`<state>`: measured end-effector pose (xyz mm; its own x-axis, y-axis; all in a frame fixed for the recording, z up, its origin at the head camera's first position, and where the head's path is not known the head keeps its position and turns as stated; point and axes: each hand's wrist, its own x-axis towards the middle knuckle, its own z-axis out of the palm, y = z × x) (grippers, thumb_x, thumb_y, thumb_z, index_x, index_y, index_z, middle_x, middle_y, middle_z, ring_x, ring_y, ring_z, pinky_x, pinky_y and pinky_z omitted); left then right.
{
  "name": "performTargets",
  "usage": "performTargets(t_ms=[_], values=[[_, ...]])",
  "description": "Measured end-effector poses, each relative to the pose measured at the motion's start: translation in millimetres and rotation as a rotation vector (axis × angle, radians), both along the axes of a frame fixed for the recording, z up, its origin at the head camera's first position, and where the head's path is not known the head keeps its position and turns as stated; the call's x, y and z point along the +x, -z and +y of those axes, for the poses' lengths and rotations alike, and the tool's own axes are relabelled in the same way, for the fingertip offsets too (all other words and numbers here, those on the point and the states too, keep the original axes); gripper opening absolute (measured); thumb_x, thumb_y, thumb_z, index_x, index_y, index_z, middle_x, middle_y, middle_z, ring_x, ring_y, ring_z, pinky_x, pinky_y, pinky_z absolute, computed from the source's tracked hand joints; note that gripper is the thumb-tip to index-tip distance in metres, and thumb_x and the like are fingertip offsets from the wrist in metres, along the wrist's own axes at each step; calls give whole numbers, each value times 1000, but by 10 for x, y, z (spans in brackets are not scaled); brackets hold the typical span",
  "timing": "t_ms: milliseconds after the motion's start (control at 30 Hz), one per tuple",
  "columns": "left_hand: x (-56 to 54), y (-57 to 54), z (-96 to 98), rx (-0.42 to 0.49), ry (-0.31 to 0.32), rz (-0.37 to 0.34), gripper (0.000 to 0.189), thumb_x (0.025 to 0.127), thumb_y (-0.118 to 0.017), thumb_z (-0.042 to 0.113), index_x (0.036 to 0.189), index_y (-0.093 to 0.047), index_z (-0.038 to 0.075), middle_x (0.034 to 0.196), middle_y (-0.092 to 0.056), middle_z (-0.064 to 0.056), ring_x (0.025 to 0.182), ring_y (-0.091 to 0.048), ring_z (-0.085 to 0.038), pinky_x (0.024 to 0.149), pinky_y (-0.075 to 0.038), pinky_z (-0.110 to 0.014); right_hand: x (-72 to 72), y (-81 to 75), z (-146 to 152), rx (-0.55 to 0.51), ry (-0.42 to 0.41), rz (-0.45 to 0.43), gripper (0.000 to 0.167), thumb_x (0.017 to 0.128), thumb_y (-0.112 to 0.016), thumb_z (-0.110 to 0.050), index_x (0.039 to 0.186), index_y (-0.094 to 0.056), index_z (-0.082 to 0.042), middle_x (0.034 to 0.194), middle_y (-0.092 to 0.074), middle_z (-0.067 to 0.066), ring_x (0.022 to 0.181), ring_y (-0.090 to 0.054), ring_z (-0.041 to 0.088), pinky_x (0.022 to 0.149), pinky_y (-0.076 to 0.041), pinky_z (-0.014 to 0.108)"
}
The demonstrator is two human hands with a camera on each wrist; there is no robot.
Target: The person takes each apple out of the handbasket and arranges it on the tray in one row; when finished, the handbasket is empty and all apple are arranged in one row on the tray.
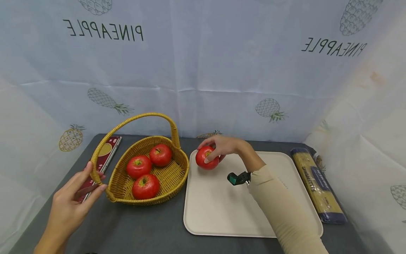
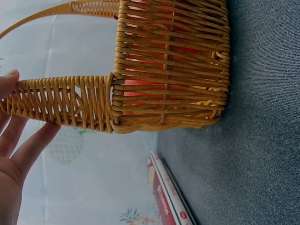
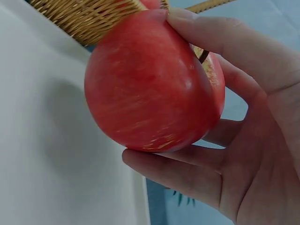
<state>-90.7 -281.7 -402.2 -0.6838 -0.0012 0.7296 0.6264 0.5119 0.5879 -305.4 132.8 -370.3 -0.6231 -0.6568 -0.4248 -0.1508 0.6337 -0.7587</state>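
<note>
In the head view my right hand [image 1: 227, 145] grips a red apple [image 1: 203, 159] at the far left corner of the white tray [image 1: 222, 208]. The right wrist view shows thumb and fingers around this apple [image 3: 145, 84], its stem side toward the palm. My left hand [image 1: 71, 201] pinches the near side of the arched handle [image 1: 112, 132] of a yellow wicker basket [image 1: 171, 180], which stands on the table left of the tray. Three red apples, among them a front one [image 1: 146, 186], lie in the basket. In the left wrist view, thumb and fingertips hold the woven handle [image 2: 65, 101].
A red flat box [image 1: 106, 155] lies behind the left hand, beside the basket. Right of the tray lies a spaghetti packet [image 1: 317, 187]. A dark grey cloth [image 1: 142, 225] covers the table, and a pineapple-print curtain [image 1: 215, 70] hangs behind it.
</note>
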Motion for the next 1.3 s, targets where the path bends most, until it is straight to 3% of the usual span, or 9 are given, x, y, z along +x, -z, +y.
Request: performTargets(t_ms=[267,500,767,1033,1300], values=[[-10,-8,5,27,44,41,73,88,-76,24,143,-46,-14,117,-69,11,104,-69,6,89,-54,-7,-3,114,-29,-8,28,30,56,88,-79,-24,141,-61,-22,142,-55,10,127,-56,28,83,-67,37],[20,-10,2,29,38,35,74,88,-76,26,143,-47,-15,117,-69,12,105,-69,6,89,-53,-7,29,234,-52,1,31,38,59,89,-77,-28,144,-57,-19,141,-55,11,126,-55,27,84,-66,35],[-20,3,16,21,42,36,75,88,-75,29,143,-47,-14,118,-68,13,105,-69,6,89,-53,-6,29,362,-20,18,59,55,57,89,-78,-28,142,-59,-21,138,-57,11,121,-58,26,82,-66,34],[15,-13,2,19,26,18,65,89,-77,9,142,-48,-16,119,-68,13,107,-68,7,89,-53,-6,39,417,-65,18,46,69,59,89,-78,-30,144,-58,-22,139,-57,10,123,-57,25,81,-65,33],[5,-20,18,17,30,6,67,89,-77,13,142,-48,-15,119,-68,13,106,-68,8,89,-53,-6,35,413,-71,55,61,86,61,89,-77,-34,146,-57,-22,141,-56,8,122,-57,25,79,-66,33]])
